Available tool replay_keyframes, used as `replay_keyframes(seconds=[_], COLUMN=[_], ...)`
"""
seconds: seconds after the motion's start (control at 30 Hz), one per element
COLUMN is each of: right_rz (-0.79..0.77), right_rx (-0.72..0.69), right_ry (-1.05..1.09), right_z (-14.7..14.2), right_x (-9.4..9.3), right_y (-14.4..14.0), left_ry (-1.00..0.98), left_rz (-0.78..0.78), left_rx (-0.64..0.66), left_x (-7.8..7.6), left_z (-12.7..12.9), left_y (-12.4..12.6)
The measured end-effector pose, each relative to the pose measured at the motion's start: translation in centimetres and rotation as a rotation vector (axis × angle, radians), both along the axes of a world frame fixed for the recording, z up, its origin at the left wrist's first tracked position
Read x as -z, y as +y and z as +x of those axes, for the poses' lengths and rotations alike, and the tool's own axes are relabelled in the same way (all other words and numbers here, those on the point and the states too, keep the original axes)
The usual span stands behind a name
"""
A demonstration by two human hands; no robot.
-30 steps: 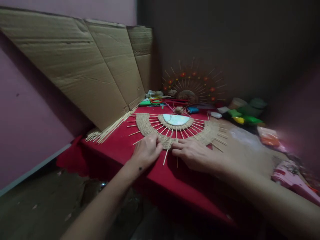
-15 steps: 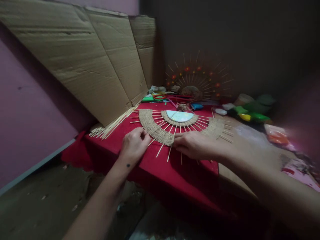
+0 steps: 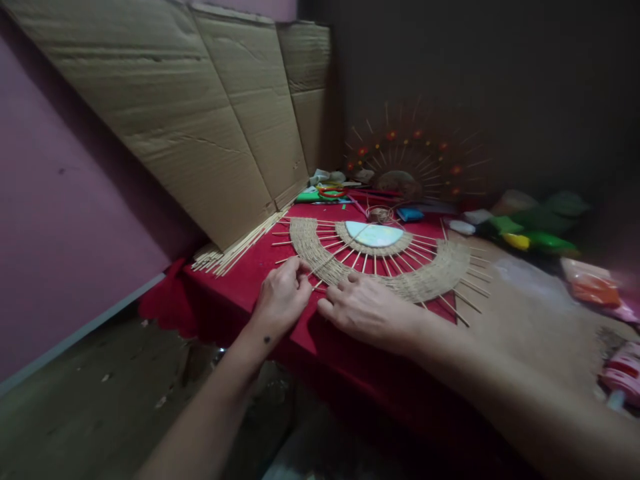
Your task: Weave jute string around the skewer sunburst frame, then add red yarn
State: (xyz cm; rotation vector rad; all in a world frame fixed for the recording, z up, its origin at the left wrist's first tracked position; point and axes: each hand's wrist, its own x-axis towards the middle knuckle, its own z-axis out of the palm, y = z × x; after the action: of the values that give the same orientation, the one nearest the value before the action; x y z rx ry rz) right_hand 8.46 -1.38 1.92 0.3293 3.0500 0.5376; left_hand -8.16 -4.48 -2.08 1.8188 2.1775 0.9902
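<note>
A half-round woven piece (image 3: 450, 270) lies on the red cloth, its thin sticks fanning out through an outer band of twine and a smaller inner band. A pale blue half-disc (image 3: 375, 234) forms its centre. My left hand (image 3: 283, 293) is closed at the band's lower left, pinching a strand of twine (image 3: 336, 254) that runs over the piece toward a small twine ball (image 3: 380, 215). Over the lower edge of the band lies my right hand (image 3: 370, 310), its fingers curled down around the sticks. What its fingertips grip is hidden.
Loose sticks (image 3: 235, 252) lie at the left beside leaning cardboard (image 3: 240, 127). Behind are red-handled scissors (image 3: 333, 191), a blue packet (image 3: 410, 214) and a dark stick fan with red flowers (image 3: 417, 157). Coloured packets (image 3: 550, 241) and a pink tool (image 3: 623, 373) lie right.
My right hand has shifted left along the band, closer to my left hand, and its fingers are more curled. My left hand stays near the same stick. The view has turned slightly.
</note>
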Motion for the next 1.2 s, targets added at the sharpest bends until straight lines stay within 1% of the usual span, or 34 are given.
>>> replay_keyframes(seconds=[0.13, 0.23, 0.33, 0.43, 0.57, 0.7, 0.8, 0.87, 0.97, 1.2], right_rz=[-0.02, -0.021, -0.028, -0.045, -0.074, -0.071, -0.062, -0.055, -0.052, -0.06], right_rx=[0.006, 0.011, -0.008, -0.004, 0.008, -0.005, -0.012, -0.013, -0.011, 0.003], right_ry=[-0.03, -0.036, -0.031, -0.008, -0.003, -0.007, 0.002, 0.007, 0.007, 0.036], right_z=[0.2, 0.4, 0.6, 0.9, 1.1, 1.0, 1.1, 1.1, 1.1, 1.3], right_x=[-0.3, -0.3, -0.2, 0.0, 0.2, 0.3, 0.3, 0.2, 0.2, 0.1], right_y=[0.1, 0.3, 0.4, 0.6, 0.8, 0.8, 0.7, 0.7, 0.7, 0.8], left_ry=[-0.062, -0.012, 0.061, 0.06, 0.007, 0.098, 0.161, 0.174, 0.174, 0.138], left_rz=[-0.053, -0.118, -0.147, -0.181, -0.203, -0.15, -0.099, -0.093, -0.109, -0.183], left_rx=[0.01, 0.027, 0.018, 0.024, 0.036, 0.02, 0.007, -0.016, -0.046, -0.067], left_x=[-0.5, -1.0, -1.3, -1.5, -1.4, -1.2, -1.0, -0.9, -0.8, -0.8], left_z=[-0.4, -0.6, -0.6, -0.5, -0.3, 0.0, 0.2, 0.3, 0.3, -0.4], left_y=[-0.7, -0.8, -0.7, -1.2, -2.6, -3.5, -3.7, -3.7, -3.8, -3.9])
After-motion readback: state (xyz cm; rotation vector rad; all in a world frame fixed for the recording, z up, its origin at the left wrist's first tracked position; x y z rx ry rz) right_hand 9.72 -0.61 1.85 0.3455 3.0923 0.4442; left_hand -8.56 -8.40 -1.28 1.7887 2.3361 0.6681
